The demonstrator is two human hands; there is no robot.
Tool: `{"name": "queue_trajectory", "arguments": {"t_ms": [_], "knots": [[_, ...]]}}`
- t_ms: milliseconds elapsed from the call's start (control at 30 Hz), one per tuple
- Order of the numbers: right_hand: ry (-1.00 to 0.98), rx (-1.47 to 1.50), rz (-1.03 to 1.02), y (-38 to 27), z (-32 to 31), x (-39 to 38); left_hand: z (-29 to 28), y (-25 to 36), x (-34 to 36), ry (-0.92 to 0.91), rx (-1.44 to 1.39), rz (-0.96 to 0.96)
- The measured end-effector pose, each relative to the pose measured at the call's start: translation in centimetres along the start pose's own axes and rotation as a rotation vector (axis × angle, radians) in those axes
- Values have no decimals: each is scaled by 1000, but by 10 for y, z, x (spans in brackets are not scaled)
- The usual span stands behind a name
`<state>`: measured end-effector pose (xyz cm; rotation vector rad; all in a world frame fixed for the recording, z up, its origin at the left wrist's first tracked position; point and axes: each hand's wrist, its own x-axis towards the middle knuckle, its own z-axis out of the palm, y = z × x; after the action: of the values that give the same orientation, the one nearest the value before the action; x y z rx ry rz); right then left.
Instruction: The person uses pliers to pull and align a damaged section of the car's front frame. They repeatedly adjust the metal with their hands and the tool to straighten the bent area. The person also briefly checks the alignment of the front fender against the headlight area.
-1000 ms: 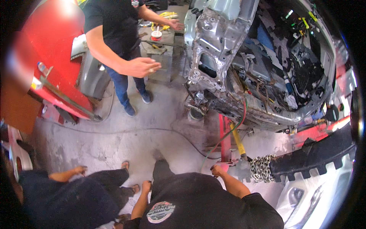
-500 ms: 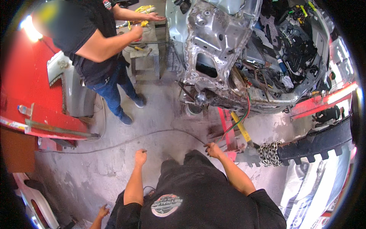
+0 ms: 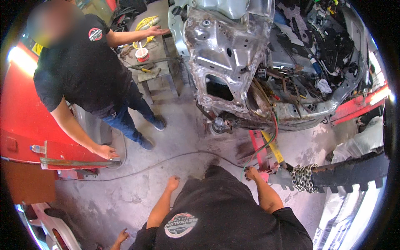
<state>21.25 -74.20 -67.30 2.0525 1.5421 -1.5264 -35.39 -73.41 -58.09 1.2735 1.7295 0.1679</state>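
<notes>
My left hand (image 3: 173, 182) hangs in front of my body with its fingers curled in, and nothing shows in it. My right hand (image 3: 251, 173) is lowered at my other side, fingers loosely bent and apart, with no thing visible in it. Just beyond the right hand, a green and red twin hose (image 3: 265, 146) runs down from the stripped car body (image 3: 233, 39). A dark hose or cable (image 3: 183, 156) curves over the concrete floor ahead of both hands. The bare metal car body stands beyond them.
A co-worker (image 3: 87, 71) stands at the left by a workbench (image 3: 167, 85) holding a red-and-white tub (image 3: 142, 54) and yellow cord (image 3: 146, 26). Red and yellow stand bars (image 3: 273, 148) and a chain-wrapped black beam (image 3: 341, 171) are at right. Another person's hand (image 3: 122, 236) shows lower left.
The co-worker has turned toward me and swung one arm down, palm out; the tub now shows on the bench. My view has shifted. My right hand's fingers have loosened.
</notes>
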Motion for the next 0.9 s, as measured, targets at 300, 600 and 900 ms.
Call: {"name": "queue_trajectory", "arguments": {"t_ms": [300, 600, 900], "knots": [[297, 58, -457, -97, -52, 35, -35, 67, 66, 31, 135, 86], [35, 539, 247, -57, -39, -41, -44, 165, 93, -28, 168, 203], [217, 890, 338, -68, 10, -75, -65, 153, 159, -234, 409, 399]]}}
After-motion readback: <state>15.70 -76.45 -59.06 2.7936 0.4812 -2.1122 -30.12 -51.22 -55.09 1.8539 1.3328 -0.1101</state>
